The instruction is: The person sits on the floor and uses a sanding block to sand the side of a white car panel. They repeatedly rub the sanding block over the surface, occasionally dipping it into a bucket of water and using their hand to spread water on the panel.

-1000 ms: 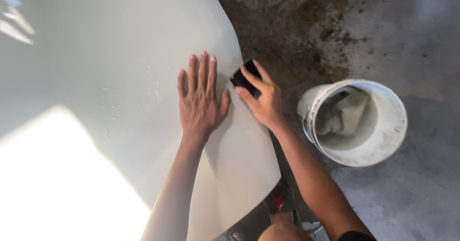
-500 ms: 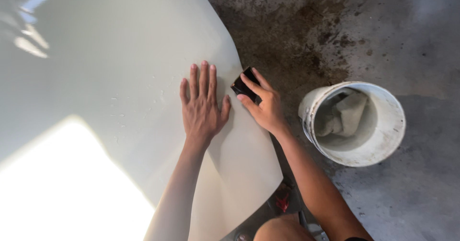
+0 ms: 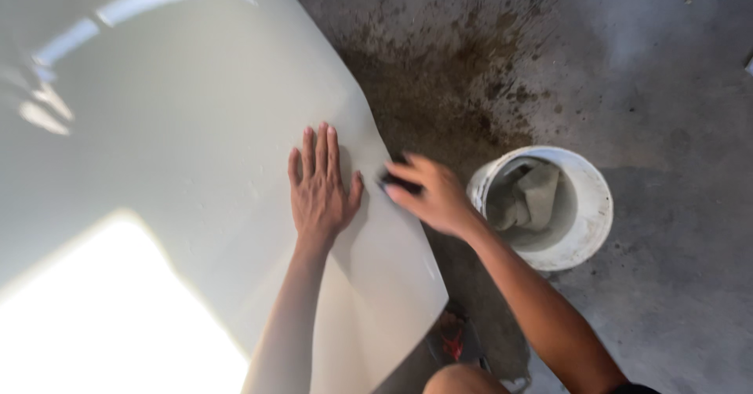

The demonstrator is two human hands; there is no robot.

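Head view: left hand (image 3: 319, 192) lay flat on the big pale panel (image 3: 172, 167), fingers open. Right hand (image 3: 427, 194), blurred, closed around a small dark block (image 3: 392, 176) at the panel's edge. Block probably light, firm, best pinched by its sides. White bucket (image 3: 584, 233) near the panel.

Left hand (image 3: 320, 186) lies flat on a pale curved panel (image 3: 180, 143). Right hand (image 3: 430, 194) grips a dark block (image 3: 394, 178) at the panel's edge, near a white bucket (image 3: 590, 225) on stained concrete floor (image 3: 651, 72).
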